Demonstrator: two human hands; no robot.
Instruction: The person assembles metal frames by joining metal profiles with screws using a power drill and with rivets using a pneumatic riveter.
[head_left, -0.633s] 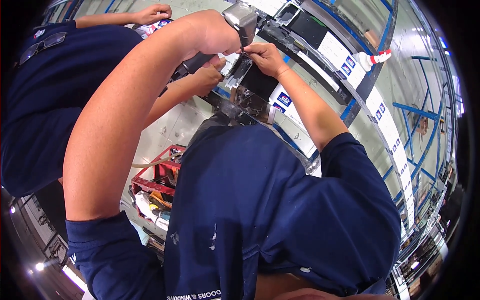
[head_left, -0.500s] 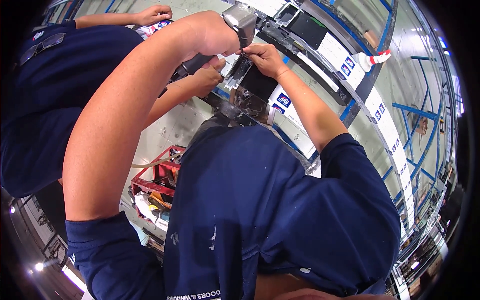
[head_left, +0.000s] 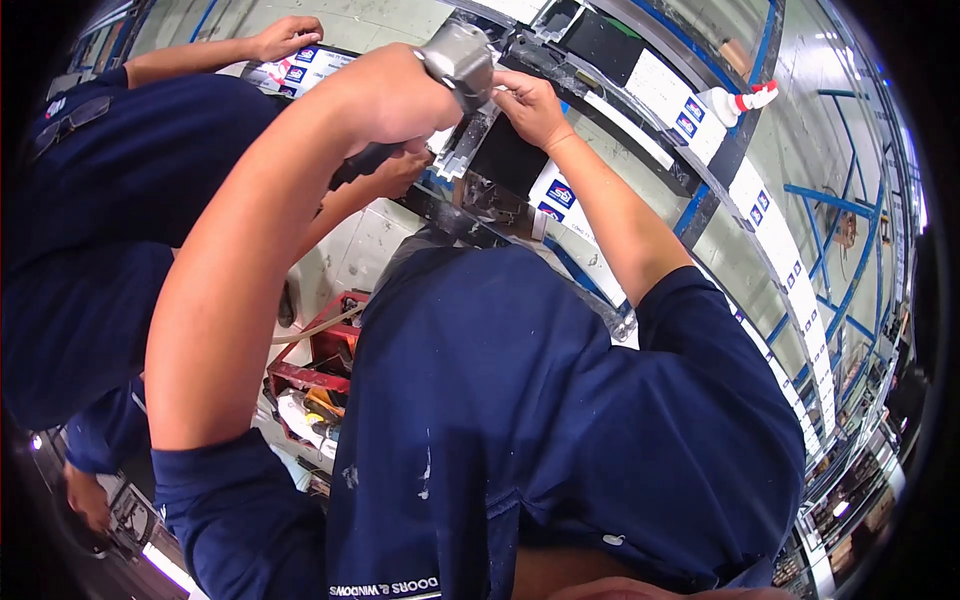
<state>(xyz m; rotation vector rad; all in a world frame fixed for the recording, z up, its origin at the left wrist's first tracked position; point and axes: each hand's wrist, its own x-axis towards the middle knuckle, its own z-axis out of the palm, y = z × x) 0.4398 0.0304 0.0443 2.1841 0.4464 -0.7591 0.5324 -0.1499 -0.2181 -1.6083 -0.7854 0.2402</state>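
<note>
The power tool (head_left: 458,58) has a grey metal head and a dark handle. It is positioned directly above the dark aluminium frame (head_left: 520,150), its head touching the frame's upper edge. The left hand (head_left: 395,95) is closed around the tool body. The right hand (head_left: 530,105) pinches the frame just right of the tool head. Another person's hand (head_left: 400,172) grips the dark handle below-left of the frame. A red toolbox (head_left: 320,365) sits well below the frame, and bare floor lies between them.
</note>
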